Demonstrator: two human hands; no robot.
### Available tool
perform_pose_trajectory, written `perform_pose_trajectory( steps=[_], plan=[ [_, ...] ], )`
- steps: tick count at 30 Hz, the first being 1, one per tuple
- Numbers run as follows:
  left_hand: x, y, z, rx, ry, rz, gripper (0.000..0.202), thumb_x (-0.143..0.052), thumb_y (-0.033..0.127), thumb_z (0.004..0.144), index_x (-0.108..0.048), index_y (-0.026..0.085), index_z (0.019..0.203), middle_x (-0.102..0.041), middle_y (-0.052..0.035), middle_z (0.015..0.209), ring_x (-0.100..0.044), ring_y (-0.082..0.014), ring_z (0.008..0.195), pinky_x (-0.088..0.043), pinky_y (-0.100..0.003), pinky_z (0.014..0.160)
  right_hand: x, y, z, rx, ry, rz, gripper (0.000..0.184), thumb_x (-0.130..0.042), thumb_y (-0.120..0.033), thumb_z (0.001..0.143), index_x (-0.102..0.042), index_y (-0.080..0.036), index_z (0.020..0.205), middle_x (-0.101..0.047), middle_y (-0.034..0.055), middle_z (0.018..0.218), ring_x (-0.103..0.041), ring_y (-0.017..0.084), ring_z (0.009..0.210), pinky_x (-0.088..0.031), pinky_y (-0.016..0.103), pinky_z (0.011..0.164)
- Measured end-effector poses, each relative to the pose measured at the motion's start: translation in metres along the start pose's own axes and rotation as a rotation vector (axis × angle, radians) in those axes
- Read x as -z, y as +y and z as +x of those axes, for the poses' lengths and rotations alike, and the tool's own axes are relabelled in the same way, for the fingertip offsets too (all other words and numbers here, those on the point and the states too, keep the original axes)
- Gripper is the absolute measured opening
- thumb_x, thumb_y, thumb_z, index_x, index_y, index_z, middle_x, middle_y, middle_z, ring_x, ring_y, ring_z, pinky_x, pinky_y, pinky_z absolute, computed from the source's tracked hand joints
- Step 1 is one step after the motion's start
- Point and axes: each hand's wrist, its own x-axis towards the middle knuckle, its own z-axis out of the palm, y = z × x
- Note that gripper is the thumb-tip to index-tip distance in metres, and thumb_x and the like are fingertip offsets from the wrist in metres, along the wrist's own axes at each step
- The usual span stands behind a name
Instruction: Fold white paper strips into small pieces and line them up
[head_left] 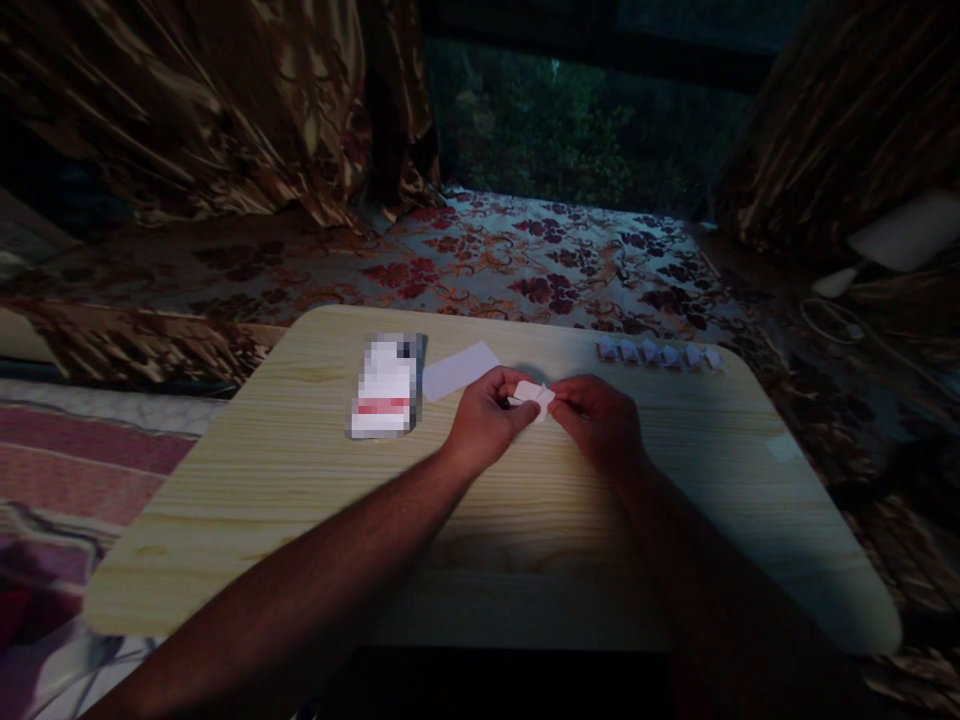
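Forearms [337,550] over table [510,560] — fingers [574,387] pinch white paper [534,392] — red-marked item [385,385] pixelated.

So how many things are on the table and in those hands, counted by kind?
Small folded pieces in a row: 6
White piece in the left hand and right hand: 1
Flat pale sheet: 1
Blurred white-and-red item: 1
Pale patch, unclear what: 1
Total: 10

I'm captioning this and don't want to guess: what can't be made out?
Head view:
Held paper: full shape, partly covered by left hand and right hand.
White item: its print, masked by pixelation.
Folded pieces: their creases, too small and dim.
Left forearm: elbow end, cut off by bottom edge.
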Motion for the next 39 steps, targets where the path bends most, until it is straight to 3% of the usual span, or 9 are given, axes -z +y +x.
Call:
perform_pose_trajectory(
  steps=[10,25,29,35,39],
  plan=[
    [0.0,-0.002,0.0,0.001,0.051,-0.014,0.035,-0.074,0.015,0.064,-0.061,0.016,0.097,-0.068,0.0002,0.076,-0.06,-0.0119,0.062,-0.045,-0.024,0.06,-0.002,0.002,0.0,0.1,0.012,-0.15,0.022,-0.068,-0.024,0.078,-0.073,-0.023,0.099,-0.075,0.0033,0.085,-0.069,0.017,0.071,-0.055,0.029,0.066],
    [0.001,-0.008,0.002,-0.021,0.043,0.042,0.039,-0.072,0.017,0.068,-0.057,0.016,0.104,-0.066,-0.0003,0.079,-0.058,-0.0118,0.062,-0.044,-0.024,0.059,0.0,-0.01,0.0,0.363,0.054,-0.322,0.014,-0.064,-0.017,0.083,-0.074,-0.019,0.092,-0.069,0.0029,0.076,-0.063,0.013,0.064,-0.052,0.025,0.064],
    [0.001,-0.007,0.001,-0.043,0.029,0.066,0.036,-0.072,0.018,0.069,-0.059,0.016,0.103,-0.065,-0.0001,0.079,-0.057,-0.0111,0.064,-0.042,-0.023,0.06,-0.001,-0.007,-0.001,0.297,0.056,-0.285,0.008,-0.066,-0.02,0.08,-0.073,-0.02,0.085,-0.069,0.0021,0.074,-0.064,0.014,0.064,-0.051,0.025,0.063],
    [0.001,-0.005,0.0,-0.066,-0.025,0.073,0.031,-0.073,0.022,0.07,-0.06,0.016,0.097,-0.068,-0.002,0.083,-0.059,-0.0119,0.069,-0.044,-0.024,0.064,-0.002,-0.005,0.0,0.025,0.046,-0.158,0.006,-0.067,-0.024,0.077,-0.069,-0.018,0.076,-0.067,0.0002,0.063,-0.06,0.014,0.056,-0.046,0.024,0.055],
    [0.003,-0.002,-0.001,-0.056,-0.068,0.24,0.017,-0.07,0.028,0.073,-0.066,0.014,0.082,-0.065,-0.0007,0.073,-0.053,-0.0106,0.062,-0.038,-0.023,0.057,0.0,-0.002,0.003,-0.082,0.013,-0.06,0.008,-0.067,-0.026,0.076,-0.067,-0.019,0.073,-0.063,-0.002,0.058,-0.056,0.012,0.052,-0.042,0.023,0.051]
  ],
)
